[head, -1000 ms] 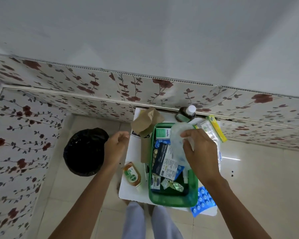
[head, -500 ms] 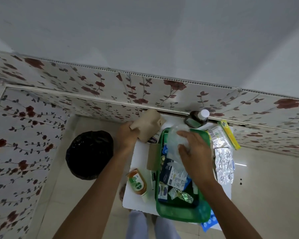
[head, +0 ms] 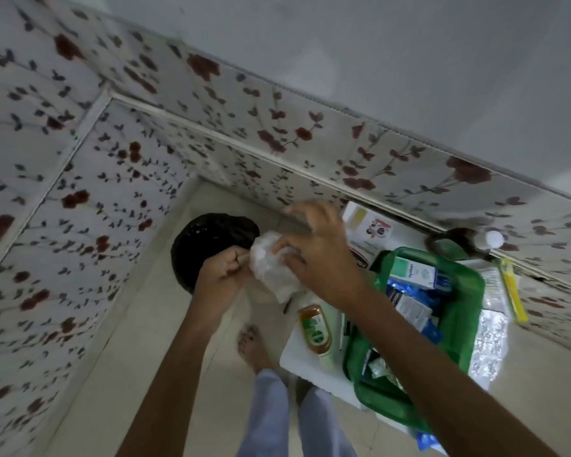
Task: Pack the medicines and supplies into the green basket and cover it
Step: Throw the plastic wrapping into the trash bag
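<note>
The green basket [head: 468,311] stands on a small white table [head: 310,364] at the right, holding medicine boxes and blister strips. A crumpled clear plastic bag [head: 271,268] hangs in the air left of the table, above the floor. My left hand [head: 221,275] pinches its left edge and my right hand [head: 317,252] grips its right side. An amber antiseptic bottle [head: 314,328] lies on the table beside the basket.
A bin lined with a black bag [head: 208,239] stands on the floor just behind the hands. A foil sheet [head: 488,344], a yellow-edged packet [head: 515,291], a dark bottle with a white cap [head: 475,242] and a printed box [head: 370,225] lie around the basket. My bare foot [head: 251,344] is below.
My right hand has lifted the plastic bag out of the basket and carried it left, off the table. My left hand let go of the brown paper and took the bag's edge. The view swung left.
</note>
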